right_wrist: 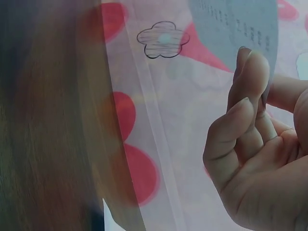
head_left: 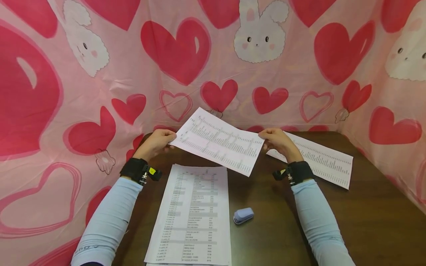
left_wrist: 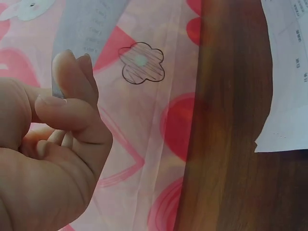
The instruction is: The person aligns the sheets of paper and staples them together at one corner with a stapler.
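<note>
A printed sheet of paper (head_left: 219, 140) hangs tilted in the air above the far side of the table, its left end raised higher. My left hand (head_left: 157, 143) pinches its left edge between thumb and fingers, and in the left wrist view a strip of the sheet (left_wrist: 84, 33) rises from the fingertips. At the opposite edge, my right hand (head_left: 281, 143) pinches a corner; the right wrist view shows the sheet (right_wrist: 240, 29) between thumb and fingers. Below lies a stack of printed pages (head_left: 196, 218). A small light-purple stapler (head_left: 243, 215) rests just right of that stack.
Another printed sheet (head_left: 323, 162) lies at the right on the dark wooden table (head_left: 273, 229), partly hidden behind my right hand. Pink cloth with hearts and rabbits (head_left: 193, 74) hangs close behind the table's far edge and along its sides.
</note>
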The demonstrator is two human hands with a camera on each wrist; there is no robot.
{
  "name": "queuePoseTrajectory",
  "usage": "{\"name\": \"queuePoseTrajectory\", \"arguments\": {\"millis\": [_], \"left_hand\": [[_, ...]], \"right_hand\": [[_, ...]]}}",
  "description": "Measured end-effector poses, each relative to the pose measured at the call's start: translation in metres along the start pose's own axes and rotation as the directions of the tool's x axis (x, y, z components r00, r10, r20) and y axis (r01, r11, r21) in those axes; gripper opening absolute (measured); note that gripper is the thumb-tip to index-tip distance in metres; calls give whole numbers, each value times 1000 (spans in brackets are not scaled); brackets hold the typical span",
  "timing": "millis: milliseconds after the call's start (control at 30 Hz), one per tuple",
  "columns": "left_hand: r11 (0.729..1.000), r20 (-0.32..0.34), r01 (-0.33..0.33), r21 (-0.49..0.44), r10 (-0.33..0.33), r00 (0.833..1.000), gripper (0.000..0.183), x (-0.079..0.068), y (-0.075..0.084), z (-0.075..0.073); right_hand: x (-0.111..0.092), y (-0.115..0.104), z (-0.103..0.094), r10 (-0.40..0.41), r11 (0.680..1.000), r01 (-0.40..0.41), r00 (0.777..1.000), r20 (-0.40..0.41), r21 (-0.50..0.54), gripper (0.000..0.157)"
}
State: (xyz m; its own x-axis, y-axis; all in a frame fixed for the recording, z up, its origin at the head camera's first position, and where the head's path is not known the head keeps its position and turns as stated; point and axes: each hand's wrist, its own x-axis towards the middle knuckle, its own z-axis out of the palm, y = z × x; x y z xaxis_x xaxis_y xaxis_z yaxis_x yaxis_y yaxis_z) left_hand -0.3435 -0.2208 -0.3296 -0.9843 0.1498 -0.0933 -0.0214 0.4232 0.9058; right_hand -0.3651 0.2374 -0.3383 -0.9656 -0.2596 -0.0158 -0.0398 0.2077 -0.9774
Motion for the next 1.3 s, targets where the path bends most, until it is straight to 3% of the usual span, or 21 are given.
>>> {"name": "queuePoseTrajectory", "arguments": {"millis": [200,467,733,967,1100,1300], "left_hand": [[999,-18,0,-33,-1,1000,35,-2,2,-4],[999,-31,-3,-41,2,1000,39,-1,-3,-9],[999,-15,-30,-14,30,999,38,-8,-10,-16],[996,11,-88,-10,88,996,36,-15,-7,-20],[995,26,-98,-32,99,995,36,-15,-4,-17],[994,39,-111,19,110,993,36,-18,-2,-13]], "right_hand": [[1,-2,-1,2,997,-6,999,42,83,17],[5,-9,2,-4,997,-1,998,63,77,15],[9,2,19,45,996,-37,994,101,-79,33],[13,-2,32,30,978,-5,993,118,-209,31],[11,-13,40,-20,959,61,989,149,-277,31],[7,-26,50,-17,934,75,986,166,-349,29]]}}
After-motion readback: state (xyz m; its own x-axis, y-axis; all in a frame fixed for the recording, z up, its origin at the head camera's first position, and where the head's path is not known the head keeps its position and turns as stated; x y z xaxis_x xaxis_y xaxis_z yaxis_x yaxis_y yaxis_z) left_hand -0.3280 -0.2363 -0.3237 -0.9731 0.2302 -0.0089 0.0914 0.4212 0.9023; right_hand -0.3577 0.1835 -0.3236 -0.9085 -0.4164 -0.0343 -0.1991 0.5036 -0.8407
